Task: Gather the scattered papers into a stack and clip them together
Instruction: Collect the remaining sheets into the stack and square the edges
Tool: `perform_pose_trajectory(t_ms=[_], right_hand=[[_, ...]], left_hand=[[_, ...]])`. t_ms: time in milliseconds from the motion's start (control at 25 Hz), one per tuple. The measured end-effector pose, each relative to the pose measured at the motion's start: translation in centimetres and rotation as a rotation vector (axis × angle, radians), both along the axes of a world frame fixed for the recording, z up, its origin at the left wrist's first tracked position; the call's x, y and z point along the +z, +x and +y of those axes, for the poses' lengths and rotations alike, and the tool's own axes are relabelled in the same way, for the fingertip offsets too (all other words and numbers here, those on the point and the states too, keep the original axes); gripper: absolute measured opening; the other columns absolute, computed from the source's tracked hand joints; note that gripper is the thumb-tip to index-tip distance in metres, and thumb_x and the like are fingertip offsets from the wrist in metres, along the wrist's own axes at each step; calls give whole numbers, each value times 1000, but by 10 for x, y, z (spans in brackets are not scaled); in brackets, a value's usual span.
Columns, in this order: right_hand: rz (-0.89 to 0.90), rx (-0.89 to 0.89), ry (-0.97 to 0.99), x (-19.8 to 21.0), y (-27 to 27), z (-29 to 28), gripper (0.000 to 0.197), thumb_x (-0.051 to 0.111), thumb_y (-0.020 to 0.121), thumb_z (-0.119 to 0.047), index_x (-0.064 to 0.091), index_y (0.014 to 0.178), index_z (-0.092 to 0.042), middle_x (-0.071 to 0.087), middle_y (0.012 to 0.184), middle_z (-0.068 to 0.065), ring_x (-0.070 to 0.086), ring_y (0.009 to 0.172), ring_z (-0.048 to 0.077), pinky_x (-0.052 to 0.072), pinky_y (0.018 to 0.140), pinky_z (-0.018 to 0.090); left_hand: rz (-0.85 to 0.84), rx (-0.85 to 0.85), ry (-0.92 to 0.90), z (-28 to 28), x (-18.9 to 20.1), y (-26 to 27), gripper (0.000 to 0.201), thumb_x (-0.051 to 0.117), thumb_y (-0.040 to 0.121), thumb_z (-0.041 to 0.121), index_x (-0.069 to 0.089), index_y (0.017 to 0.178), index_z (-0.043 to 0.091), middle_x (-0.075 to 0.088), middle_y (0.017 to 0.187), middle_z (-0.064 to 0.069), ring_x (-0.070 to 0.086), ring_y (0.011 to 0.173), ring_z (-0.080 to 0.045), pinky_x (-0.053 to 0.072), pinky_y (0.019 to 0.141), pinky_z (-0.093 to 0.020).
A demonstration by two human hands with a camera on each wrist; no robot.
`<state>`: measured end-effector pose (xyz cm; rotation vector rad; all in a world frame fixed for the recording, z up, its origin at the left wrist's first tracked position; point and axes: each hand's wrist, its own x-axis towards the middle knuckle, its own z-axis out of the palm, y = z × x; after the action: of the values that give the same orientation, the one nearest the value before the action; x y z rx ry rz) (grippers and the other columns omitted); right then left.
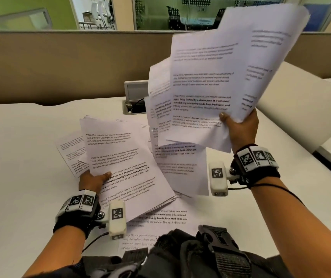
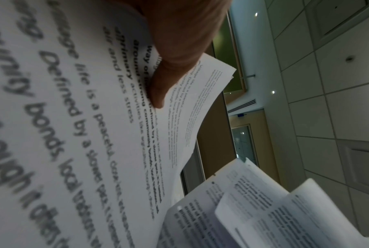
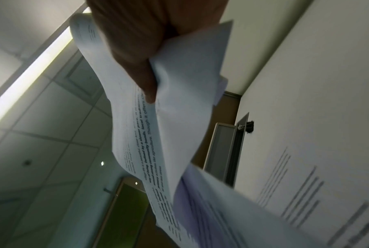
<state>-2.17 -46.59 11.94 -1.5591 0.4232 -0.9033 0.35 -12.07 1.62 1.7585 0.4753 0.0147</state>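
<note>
1. The step in hand, as I judge it, is merging two bundles. The right hand point(image 1: 240, 129), right of centre in the head view, pinches a fanned sheaf of white printed paper sheets point(image 1: 216, 77) by its lower corner, thumb on the front and fingers behind, and holds it raised into the upper right of the frame.
2. The left hand point(image 1: 92, 180), at lower left, grips a second, tidier bundle of white printed pages point(image 1: 124, 163), thumb on top and fingers hidden beneath; the left wrist view shows the thumb point(image 2: 158, 87) pressing the top page.
3. To do this well, I would bring the raised sheaf down onto the lower bundle and loosen the pinch only once the sheets rest, since a fan held by one corner may slip or spill.
4. Next, stand the joined pile on edge on the white desk top point(image 1: 20, 147) and tap it square before clipping.
5. More loose printed sheets point(image 1: 160, 221) lie flat on the desk at lower centre, partly under the left bundle; these need collecting too.
6. No clip is visible in any view.
7. The pages carry short paragraphs of black text, some bold; the raised sheets are splayed, curved and motion-blurred.
</note>
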Motion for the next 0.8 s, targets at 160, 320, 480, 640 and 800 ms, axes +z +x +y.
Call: perform_pose_trajectory(t_ms=[160,320,480,640,800], right_hand=[[-158,4,206,7,4,1,59,77,61,-1,53,116,0,65,110,11,66,92,22,55,86,35],[-270,74,385,14,10,2,47,71,67,10,55,109,-3,66,96,6,67,73,9,56,71,25],[-246,220,535,10,19,3,50,67,72,9,52,119,3,65,105,12,66,86,24,56,77,35],[-87,351,525,-11,16,12,53,68,72,6,51,122,2,63,114,19,63,99,33,53,86,45],[12,372,426,-40,6,20,82,89,31,-29,60,105,-7,73,90,2,69,78,21,58,71,33]], left_hand=[[8,45,142,13,4,2,46,66,77,2,53,120,-7,55,127,-28,53,116,-41,40,102,-41],[19,91,282,32,17,3,46,65,79,5,54,122,-4,56,125,-29,53,116,-43,40,99,-41],[-13,76,288,45,26,6,45,66,78,4,54,121,-4,58,123,-29,56,112,-42,42,98,-42],[-10,-17,60,40,30,5,42,64,79,0,53,119,-7,61,112,-20,58,80,-28,47,77,-33],[-59,-47,-146,24,31,3,39,58,82,-2,51,120,-5,75,80,-7,62,66,-17,53,68,-29]])
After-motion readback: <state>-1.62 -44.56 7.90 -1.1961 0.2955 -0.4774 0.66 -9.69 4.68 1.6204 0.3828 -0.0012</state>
